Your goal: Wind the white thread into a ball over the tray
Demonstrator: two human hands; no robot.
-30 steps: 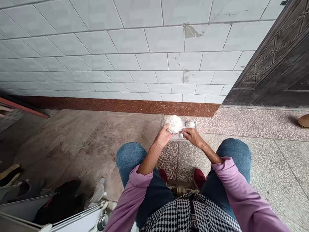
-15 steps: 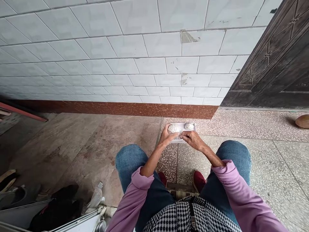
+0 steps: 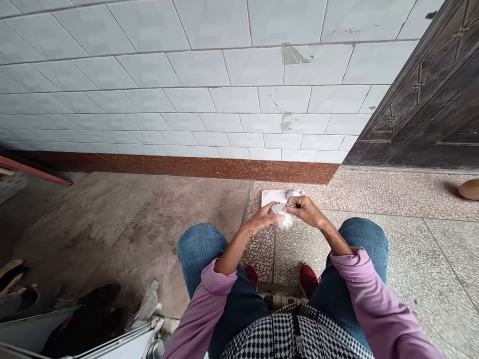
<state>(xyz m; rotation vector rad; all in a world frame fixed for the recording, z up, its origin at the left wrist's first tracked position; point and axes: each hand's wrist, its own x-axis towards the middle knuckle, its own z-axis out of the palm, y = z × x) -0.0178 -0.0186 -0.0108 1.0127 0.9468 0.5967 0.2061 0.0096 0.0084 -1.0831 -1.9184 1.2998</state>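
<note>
I sit with my knees apart over a speckled floor. My left hand [image 3: 262,219] and my right hand [image 3: 305,209] meet around a small white crinkled ball [image 3: 281,221], which both hands grip between them. Just beyond the hands a white flat tray [image 3: 270,196] lies on the floor near the wall. Another small whitish lump [image 3: 293,193] rests on the tray's right part, half hidden by my right hand.
A white tiled wall with a brown skirting [image 3: 187,164] runs across the back. A dark carved door [image 3: 426,114] stands at the right. Shoes, a dark bag and white panels [image 3: 86,324] clutter the lower left. My red shoes [image 3: 309,279] rest below the hands.
My hands drew back from the tray toward me. The white ball came off the tray's left part and is now held between both hands, leaving that part bare.
</note>
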